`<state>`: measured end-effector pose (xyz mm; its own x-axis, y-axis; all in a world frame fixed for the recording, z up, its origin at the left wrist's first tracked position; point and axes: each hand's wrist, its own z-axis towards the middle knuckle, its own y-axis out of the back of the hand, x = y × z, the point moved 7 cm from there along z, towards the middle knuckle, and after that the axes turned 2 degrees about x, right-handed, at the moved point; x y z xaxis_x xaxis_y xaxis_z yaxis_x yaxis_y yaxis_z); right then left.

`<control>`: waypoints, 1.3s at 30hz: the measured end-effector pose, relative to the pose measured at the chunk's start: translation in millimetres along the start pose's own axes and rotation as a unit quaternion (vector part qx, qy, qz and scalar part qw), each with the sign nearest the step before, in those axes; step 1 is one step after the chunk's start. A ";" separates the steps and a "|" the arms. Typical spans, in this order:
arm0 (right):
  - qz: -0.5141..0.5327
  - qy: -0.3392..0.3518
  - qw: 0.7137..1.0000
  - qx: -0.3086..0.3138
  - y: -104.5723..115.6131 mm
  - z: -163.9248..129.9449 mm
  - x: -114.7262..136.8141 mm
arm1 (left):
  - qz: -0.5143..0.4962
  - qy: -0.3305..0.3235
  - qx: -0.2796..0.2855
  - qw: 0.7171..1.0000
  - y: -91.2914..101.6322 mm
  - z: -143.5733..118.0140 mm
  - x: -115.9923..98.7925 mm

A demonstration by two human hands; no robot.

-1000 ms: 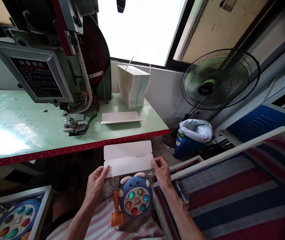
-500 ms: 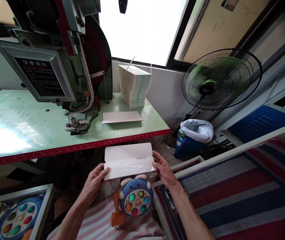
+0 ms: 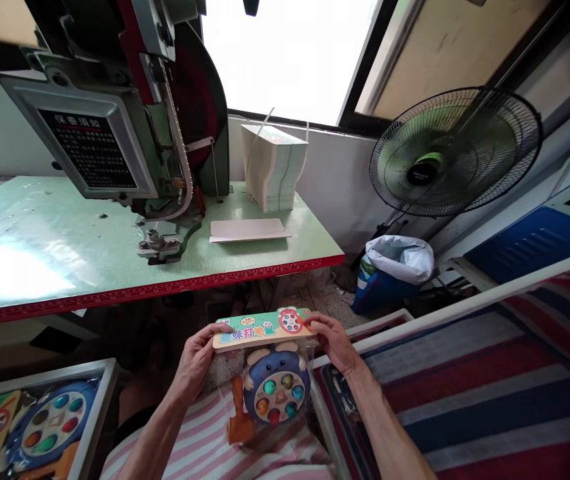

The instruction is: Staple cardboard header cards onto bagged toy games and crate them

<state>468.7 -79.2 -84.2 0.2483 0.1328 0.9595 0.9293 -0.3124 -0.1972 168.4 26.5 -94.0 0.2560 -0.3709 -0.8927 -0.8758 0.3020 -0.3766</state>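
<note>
My left hand (image 3: 197, 360) pinches the left end of a printed header card (image 3: 249, 330), and my right hand (image 3: 333, 343) grips its right end. The card is folded, with coloured lettering and a toy picture facing me. Below it hangs a clear plastic bag holding a round blue toy (image 3: 277, 383) with coloured domes and an orange toy hammer (image 3: 239, 413). The bag's top edge is hidden behind the card. Both hands are in front of the table edge, above a striped cloth (image 3: 189, 453) on my lap.
A stapling machine (image 3: 157, 243) stands on the green table (image 3: 79, 253). Beside it lie a folded blank card (image 3: 249, 231) and a strapped card stack (image 3: 277, 170). Crates with bagged toys (image 3: 47, 427) and striped fabric (image 3: 489, 373) flank me. A fan (image 3: 455, 153) and bin bag (image 3: 397, 267) stand right.
The card was opened out with its white inside showing; now it is folded over the bag's top, its printed front facing me. Both hands still hold its ends.
</note>
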 end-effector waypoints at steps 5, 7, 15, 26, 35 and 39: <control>-0.120 0.090 0.988 -0.032 3.5 2.8 9.3 | -0.011 0.037 0.007 0.999 -0.2 -2.2 -0.2; -0.152 0.107 0.981 -0.049 5.0 2.6 9.8 | 0.003 0.019 0.009 1.000 1.8 -2.6 -2.6; -0.064 0.117 0.978 -0.163 1.4 0.3 14.7 | 0.101 -0.066 -0.002 0.993 2.0 -7.9 -18.3; 0.056 0.132 0.983 -0.117 -72.8 46.6 67.5 | 0.077 -0.140 -0.050 0.986 34.7 -15.9 -105.1; 0.092 0.118 0.988 -0.042 -133.8 113.5 93.9 | 0.121 -0.236 -0.101 0.959 69.2 5.2 -177.8; 0.095 0.134 0.986 -0.039 -152.1 143.9 103.5 | 0.103 -0.256 -0.124 0.953 85.7 33.0 -199.3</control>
<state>392.4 117.4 16.2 0.3255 -0.1842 0.9274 0.8467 -0.3797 -0.3726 55.9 155.2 43.5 0.1791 0.1707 -0.9689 -0.9825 0.0825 -0.1671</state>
